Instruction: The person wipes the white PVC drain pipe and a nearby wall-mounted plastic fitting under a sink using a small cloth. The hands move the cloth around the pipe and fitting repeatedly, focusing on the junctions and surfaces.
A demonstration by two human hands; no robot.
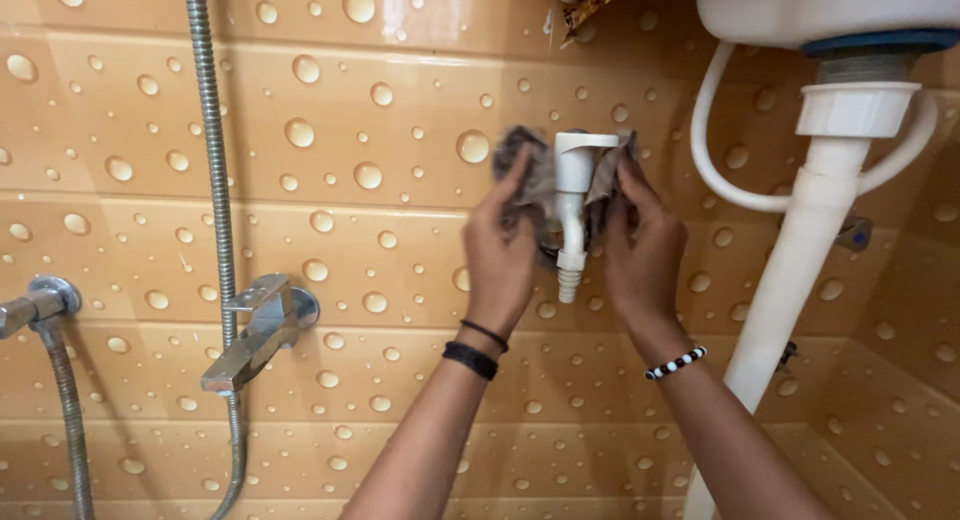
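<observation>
A white plastic tap [573, 210] sticks out of the tan tiled wall [380, 230], spout down. A dark grey cloth [530, 175] is wrapped behind the tap, with one end on each side. My left hand [500, 255] grips the cloth's left end, fingers pressed to the wall. My right hand [640, 250] grips the cloth's right end [608, 175] beside the tap's handle. Black bands circle my left wrist and a black-and-white bead bracelet my right.
A chrome tap [262, 330] and a metal shower hose [212, 160] are on the wall at left, another chrome fitting [38, 305] at the far left. A white cistern [820, 10] with a white down pipe [800, 270] and a curved white hose [715, 165] stands at right.
</observation>
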